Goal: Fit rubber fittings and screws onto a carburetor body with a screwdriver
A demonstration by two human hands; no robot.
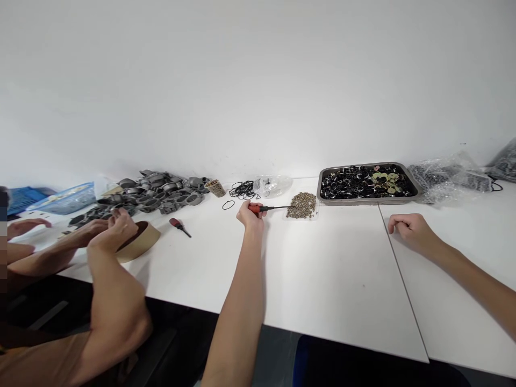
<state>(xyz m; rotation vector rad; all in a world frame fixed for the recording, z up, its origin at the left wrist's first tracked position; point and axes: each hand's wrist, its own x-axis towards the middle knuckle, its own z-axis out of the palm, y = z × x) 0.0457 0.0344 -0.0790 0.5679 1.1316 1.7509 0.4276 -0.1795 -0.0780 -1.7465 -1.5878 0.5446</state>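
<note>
My left hand is wrapped round the red handle of a screwdriver, which points to the right. The tip of its dark shaft reaches a heap of small brass-coloured parts, perhaps screws, lying on a shallow clear tray. Over on the right, my right hand rests on the white table with its fingers curled in, and nothing shows in it. Behind it stands a dark metal tray filled with black ring-like pieces and some yellowish discs.
Co-workers' hands work at the left beside a tan round band. Grey moulded parts, a second screwdriver, a cup of small parts, black rings and plastic bags line the table before the wall.
</note>
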